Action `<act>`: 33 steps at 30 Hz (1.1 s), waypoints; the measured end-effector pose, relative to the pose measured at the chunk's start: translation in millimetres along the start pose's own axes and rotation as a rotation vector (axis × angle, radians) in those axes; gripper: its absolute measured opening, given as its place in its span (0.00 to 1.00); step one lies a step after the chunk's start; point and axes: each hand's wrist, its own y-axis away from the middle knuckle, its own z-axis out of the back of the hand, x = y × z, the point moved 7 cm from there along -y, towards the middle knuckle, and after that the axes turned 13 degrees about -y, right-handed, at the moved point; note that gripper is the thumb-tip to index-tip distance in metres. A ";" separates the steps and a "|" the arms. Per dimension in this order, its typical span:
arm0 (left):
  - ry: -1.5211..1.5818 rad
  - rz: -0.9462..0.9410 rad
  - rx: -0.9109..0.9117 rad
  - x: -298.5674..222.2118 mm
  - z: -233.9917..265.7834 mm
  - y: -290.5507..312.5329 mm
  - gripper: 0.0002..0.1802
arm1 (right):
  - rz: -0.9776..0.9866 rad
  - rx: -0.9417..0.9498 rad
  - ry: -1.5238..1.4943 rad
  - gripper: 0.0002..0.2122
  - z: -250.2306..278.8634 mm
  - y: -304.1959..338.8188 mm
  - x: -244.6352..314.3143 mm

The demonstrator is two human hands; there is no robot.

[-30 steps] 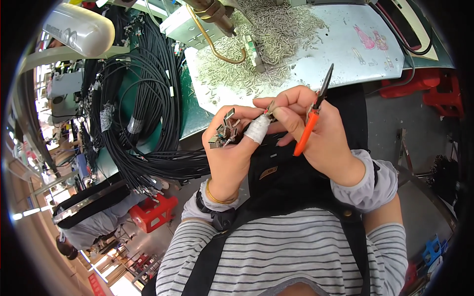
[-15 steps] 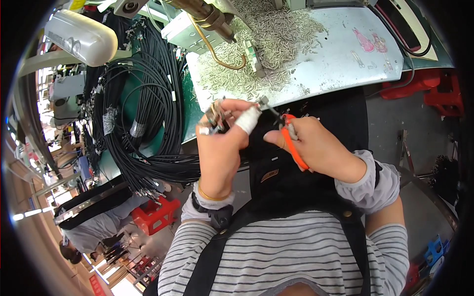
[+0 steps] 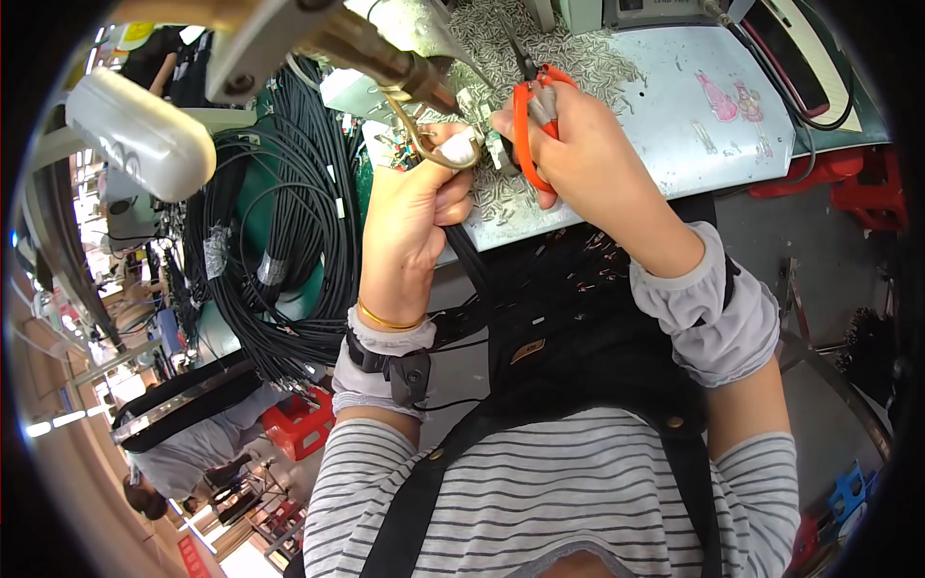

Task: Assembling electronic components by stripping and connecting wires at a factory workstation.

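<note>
My left hand (image 3: 409,207) is closed with its fingertips under the machine's nozzle, beside a small upright fixture (image 3: 495,152). White tape (image 3: 457,148) wraps its thumb. From its fingers stick out small cable ends (image 3: 400,152) with metal connectors and coloured strands; black cable (image 3: 467,258) hangs below the hand. My right hand (image 3: 583,130) grips orange-handled pliers (image 3: 525,135), whose dark jaws point away over the pile of small metal pins (image 3: 588,58). Its thumb and fingertips reach close to the fixture, and whether they touch it I cannot tell.
The brass-coloured nozzle (image 3: 424,82) and a bent copper tube (image 3: 409,125) hang just above my left hand. Coiled black cables (image 3: 289,222) lie on the left. A white-grey work plate (image 3: 674,96) carries the pins. Red stools (image 3: 294,424) stand on the floor, and a person (image 3: 198,433) sits at far left.
Both hands have moved forward from over my lap to the machine. The left brings the cable ends under the nozzle. The pliers have turned in the right hand, jaws now pointing away.
</note>
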 end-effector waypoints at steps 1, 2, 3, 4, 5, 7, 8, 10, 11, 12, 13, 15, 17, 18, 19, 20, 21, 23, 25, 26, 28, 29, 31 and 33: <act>-0.004 0.002 0.006 -0.4 0.5 -0.2 0.04 | -0.016 0.003 -0.003 0.09 -0.2 -1.8 -2.1; -0.008 0.005 0.009 -0.4 1.4 -0.6 0.04 | -0.020 0.004 -0.005 0.09 -0.8 -2.5 -3.1; -0.008 0.009 0.007 -0.1 2.8 -0.9 0.04 | -0.007 0.000 -0.013 0.08 -1.4 -1.5 -2.6; -0.005 0.001 0.013 -0.1 3.9 -1.2 0.04 | 0.006 -0.005 -0.021 0.08 -1.9 -0.2 -2.1; -0.002 -0.006 0.018 0.1 4.6 -1.3 0.04 | 0.019 -0.009 -0.029 0.08 -1.7 0.2 -1.9; 0.000 -0.012 0.023 0.0 4.4 -1.1 0.04 | 0.066 -0.010 -0.004 0.07 -1.1 -0.6 -3.6; 0.011 -0.013 0.018 -0.2 4.4 -0.6 0.04 | 0.118 -0.011 0.022 0.07 -1.2 -0.6 -2.5; 0.032 -0.016 0.007 -0.5 4.6 -0.1 0.04 | 0.170 -0.012 0.047 0.07 -0.3 -0.6 -0.5; 0.032 -0.015 0.007 -0.4 4.9 -0.4 0.04 | 0.161 0.001 0.051 0.07 -0.8 -0.7 -0.6; 0.029 -0.011 0.014 -0.1 4.9 -0.7 0.04 | 0.154 0.016 0.056 0.06 -1.5 -0.7 -0.2; 0.026 -0.007 0.021 0.3 4.9 -0.7 0.04 | 0.147 0.030 0.061 0.06 -2.7 -0.6 -0.2; 0.024 -0.006 0.028 0.0 4.6 -0.5 0.04 | 0.145 0.014 0.057 0.06 -2.6 -0.7 -0.7; -0.005 0.006 -0.003 -0.6 4.4 -1.8 0.04 | 0.139 -0.023 0.048 0.06 -1.4 0.2 -1.3; -0.019 0.011 -0.017 -0.5 5.0 -1.1 0.04 | 0.141 -0.022 0.050 0.06 -2.2 1.6 -0.4; -0.018 0.008 -0.016 -0.9 5.5 1.2 0.04 | 0.110 -0.023 -0.005 0.06 -2.5 3.1 -1.4; 0.006 0.018 0.016 -0.5 4.4 4.5 0.04 | 0.078 -0.023 -0.060 0.06 -3.0 4.9 -2.1; 0.029 0.029 0.048 0.0 3.2 8.5 0.05 | 0.047 -0.023 -0.115 0.07 -3.5 7.1 -2.5; 0.053 0.037 0.078 1.9 0.4 18.1 0.05 | 0.012 -0.005 -0.158 0.07 -3.7 15.1 0.6; -0.004 0.000 -0.030 4.2 -1.2 31.4 0.06 | -0.063 0.030 -0.247 0.07 -4.9 25.1 1.7; -0.033 -0.018 -0.084 5.6 -0.7 37.6 0.07 | -0.063 0.033 -0.246 0.07 -5.3 29.6 4.0; -0.107 -0.059 -0.079 7.7 -5.3 47.3 0.07 | -0.028 0.023 -0.188 0.06 -4.1 40.0 12.0; -0.183 -0.098 -0.072 7.5 -7.6 51.6 0.07 | -0.010 0.017 -0.159 0.06 -4.3 43.8 14.5; -0.257 -0.139 -0.064 8.5 -12.0 61.0 0.07 | 0.069 0.069 -0.075 0.05 -11.1 49.8 14.9; -0.493 -0.157 0.046 12.6 -23.0 71.3 0.08 | 0.225 0.172 0.090 0.04 -24.6 55.3 22.5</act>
